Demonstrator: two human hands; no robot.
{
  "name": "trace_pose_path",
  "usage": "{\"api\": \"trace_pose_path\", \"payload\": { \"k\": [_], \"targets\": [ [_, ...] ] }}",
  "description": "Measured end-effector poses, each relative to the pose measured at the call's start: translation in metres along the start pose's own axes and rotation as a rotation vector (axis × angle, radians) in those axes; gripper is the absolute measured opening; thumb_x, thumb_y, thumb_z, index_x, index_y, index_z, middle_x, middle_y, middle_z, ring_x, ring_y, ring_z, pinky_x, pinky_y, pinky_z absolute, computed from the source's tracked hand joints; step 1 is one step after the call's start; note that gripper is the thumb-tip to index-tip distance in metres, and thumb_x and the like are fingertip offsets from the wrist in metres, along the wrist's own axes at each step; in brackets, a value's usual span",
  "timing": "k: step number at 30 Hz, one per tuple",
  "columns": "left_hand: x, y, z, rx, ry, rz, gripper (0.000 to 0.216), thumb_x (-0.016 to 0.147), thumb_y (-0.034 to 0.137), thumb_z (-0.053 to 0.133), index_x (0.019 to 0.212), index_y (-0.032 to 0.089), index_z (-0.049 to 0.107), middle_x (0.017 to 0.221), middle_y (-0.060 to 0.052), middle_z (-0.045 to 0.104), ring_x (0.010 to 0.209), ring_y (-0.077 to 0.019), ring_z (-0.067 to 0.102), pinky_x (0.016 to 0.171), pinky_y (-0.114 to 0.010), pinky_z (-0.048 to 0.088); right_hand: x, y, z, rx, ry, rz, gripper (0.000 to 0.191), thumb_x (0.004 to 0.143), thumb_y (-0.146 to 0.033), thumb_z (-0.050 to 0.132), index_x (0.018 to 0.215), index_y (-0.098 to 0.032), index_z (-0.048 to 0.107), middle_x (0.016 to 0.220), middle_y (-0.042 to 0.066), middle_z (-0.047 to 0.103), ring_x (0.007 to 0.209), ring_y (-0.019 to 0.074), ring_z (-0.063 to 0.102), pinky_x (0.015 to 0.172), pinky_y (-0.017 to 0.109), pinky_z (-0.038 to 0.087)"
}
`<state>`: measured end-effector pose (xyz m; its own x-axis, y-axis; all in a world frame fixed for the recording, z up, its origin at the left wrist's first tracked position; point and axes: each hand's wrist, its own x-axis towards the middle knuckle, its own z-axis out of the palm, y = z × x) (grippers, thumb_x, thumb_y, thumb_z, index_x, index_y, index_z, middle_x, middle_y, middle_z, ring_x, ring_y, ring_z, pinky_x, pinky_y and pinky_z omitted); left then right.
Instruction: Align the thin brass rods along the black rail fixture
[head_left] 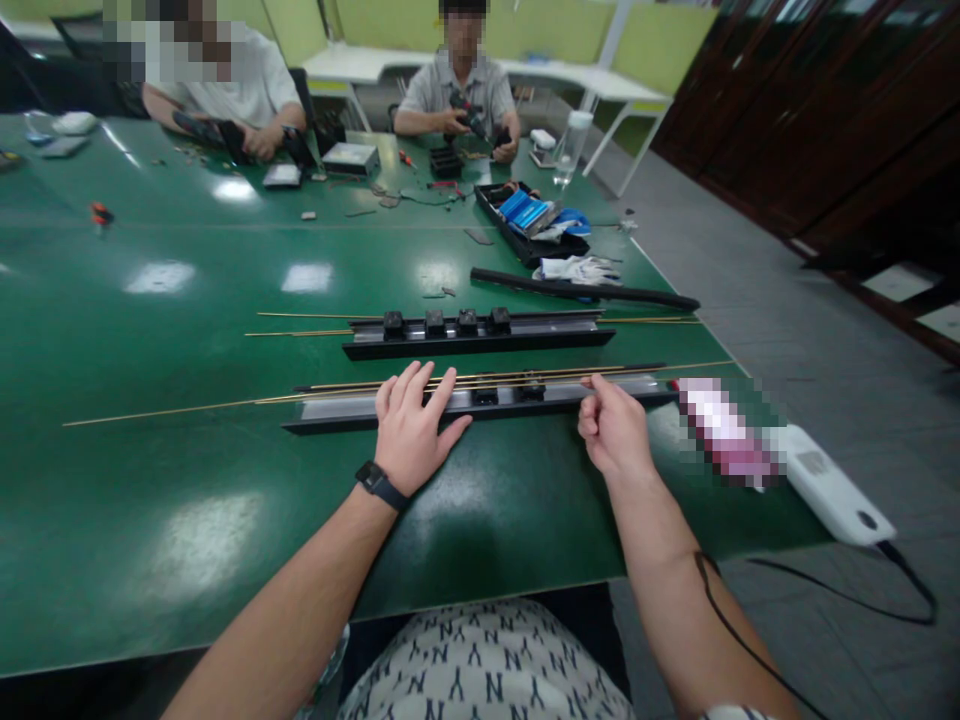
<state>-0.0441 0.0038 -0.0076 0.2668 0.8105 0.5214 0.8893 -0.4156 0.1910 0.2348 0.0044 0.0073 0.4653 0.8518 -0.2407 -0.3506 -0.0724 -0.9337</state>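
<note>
On the glossy green surface [187, 370], the left hand [412, 420] spreads flat over thin, straight, gold-coloured rods [495, 380] along a long black, silver-lined channel [517, 409]; the right hand [611, 422] curls at them, its grip unclear from here.

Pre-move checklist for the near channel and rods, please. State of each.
1. Left hand laid over the brass-coloured rods: ok, palm down, fingers spread.
2. Right hand gripping a rod: cannot tell; fingertips are at the rods, but a pinch isn't clear.
3. Rods within the length of the near channel: not ok, rod ends stick out past both its ends.
4. All dark blocks in the near channel accounted for: cannot tell; two show, left hand and rods hide parts.
5. Far channel apart from the near one: ok, green tabletop shows between.
</note>
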Motion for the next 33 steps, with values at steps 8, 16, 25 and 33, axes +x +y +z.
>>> {"api": "trace_pose_path", "payload": {
  "k": [8,16,25,33],
  "targets": [
    [0.0008,-0.0001,-0.0011,0.008,-0.004,0.005,0.059,0.094,0.051,0.063,0.146,0.025,0.056,0.151,-0.016,0.054,0.145,-0.0333,0.044,0.120,-0.052,0.027,-0.0068,0.0027,0.0064,-0.091,-0.151,0.038,0.040,0.075,-0.049,0.084,0.089,-0.015,0.068,0.046,-0.006,0.053,0.030,0.0044,0.035,0.029,0.015,0.020],
    [0.0007,-0.0001,-0.0011,0.008,-0.002,0.004,0.059,0.094,0.051,0.062,0.146,0.025,0.056,0.150,-0.016,0.055,0.145,-0.0332,0.045,0.120,-0.052,0.027,-0.0011,0.0005,0.0014,-0.015,-0.010,-0.005,0.030,0.078,-0.040,0.079,0.089,-0.015,0.068,0.046,-0.007,0.051,0.031,0.0044,0.033,0.029,0.015,0.019],
    [0.0010,0.0006,-0.0017,0.009,-0.010,0.003,0.058,0.095,0.051,0.062,0.146,0.025,0.056,0.150,-0.016,0.055,0.145,-0.0336,0.044,0.119,-0.052,0.027,-0.0047,0.0023,0.0056,-0.056,-0.101,0.022,0.035,0.079,-0.047,0.079,0.088,-0.015,0.068,0.045,-0.006,0.052,0.030,0.0044,0.033,0.029,0.016,0.019],
    [0.0004,0.0003,-0.0006,-0.007,-0.006,0.001,0.059,0.094,0.050,0.063,0.146,0.025,0.056,0.151,-0.017,0.053,0.145,-0.0342,0.044,0.120,-0.052,0.027,-0.0062,0.0027,0.0065,-0.079,-0.156,0.037,0.040,0.076,-0.049,0.083,0.090,-0.014,0.069,0.046,-0.006,0.052,0.031,0.0040,0.034,0.030,0.015,0.020]
  ]
}}
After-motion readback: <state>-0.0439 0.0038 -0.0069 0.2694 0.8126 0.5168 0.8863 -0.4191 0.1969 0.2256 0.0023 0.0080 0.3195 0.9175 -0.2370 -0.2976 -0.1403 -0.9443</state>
